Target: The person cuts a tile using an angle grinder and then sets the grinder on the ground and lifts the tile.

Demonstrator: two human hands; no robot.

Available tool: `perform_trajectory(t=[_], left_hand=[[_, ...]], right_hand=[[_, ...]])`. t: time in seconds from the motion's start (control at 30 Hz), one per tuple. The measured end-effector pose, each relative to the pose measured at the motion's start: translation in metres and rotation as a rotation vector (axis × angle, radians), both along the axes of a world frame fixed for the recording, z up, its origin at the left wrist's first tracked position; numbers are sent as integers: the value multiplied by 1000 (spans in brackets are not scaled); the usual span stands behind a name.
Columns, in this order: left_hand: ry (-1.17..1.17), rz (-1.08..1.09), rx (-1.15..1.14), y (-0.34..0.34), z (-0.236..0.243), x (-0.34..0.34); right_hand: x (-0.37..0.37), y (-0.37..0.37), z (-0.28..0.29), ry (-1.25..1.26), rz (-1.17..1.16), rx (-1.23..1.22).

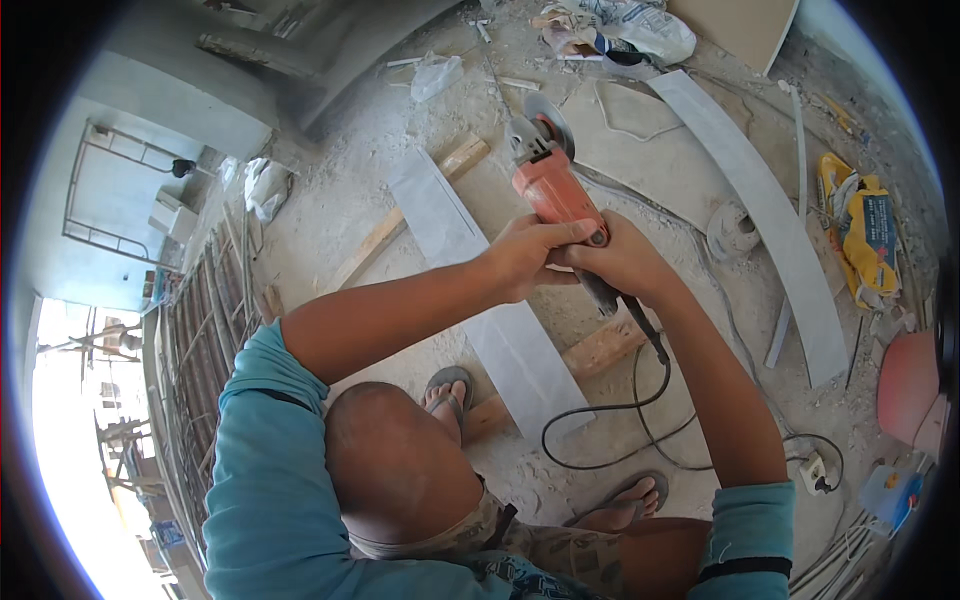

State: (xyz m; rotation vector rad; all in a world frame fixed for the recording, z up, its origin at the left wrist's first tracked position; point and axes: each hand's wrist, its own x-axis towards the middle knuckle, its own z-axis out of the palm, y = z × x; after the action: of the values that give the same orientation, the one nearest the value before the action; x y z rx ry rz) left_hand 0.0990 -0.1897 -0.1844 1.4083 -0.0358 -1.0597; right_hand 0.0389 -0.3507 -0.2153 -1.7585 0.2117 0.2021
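A red angle grinder (556, 188) is held up in front of me in both hands, its metal head and cutting disc (556, 124) pointing away. My left hand (532, 256) closes on the grinder's body from the left, with the thumb lying along its side. My right hand (628, 258) is wrapped round the rear part from the right; some of its fingers are hidden. A black cord (662, 352) runs from the grinder's back end down to the floor. Below, a long pale grey plank-shaped panel (525, 365) lies across wooden beams (608, 356), apart from the disc.
At right lie a curved-looking grey strip (760, 205), a yellow sack (862, 235) and a red bucket (908, 390). A socket with a plug (816, 472) sits on the floor, near looping cord. Metal bars (200, 330) are stacked at left. Sandalled feet flank the panel's near end.
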Motion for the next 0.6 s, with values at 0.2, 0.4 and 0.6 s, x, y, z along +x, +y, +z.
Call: perform_trajectory(t=[0.2,0.4,0.6], left_hand=[[-111,51,209,9,35,-6],[-235,95,225,-3,39,-3],[-322,81,199,-9,-2,4]], right_hand=[[16,17,-6,-41,199,425],[30,6,4,-90,241,301],[35,-7,-23,-103,136,261]])
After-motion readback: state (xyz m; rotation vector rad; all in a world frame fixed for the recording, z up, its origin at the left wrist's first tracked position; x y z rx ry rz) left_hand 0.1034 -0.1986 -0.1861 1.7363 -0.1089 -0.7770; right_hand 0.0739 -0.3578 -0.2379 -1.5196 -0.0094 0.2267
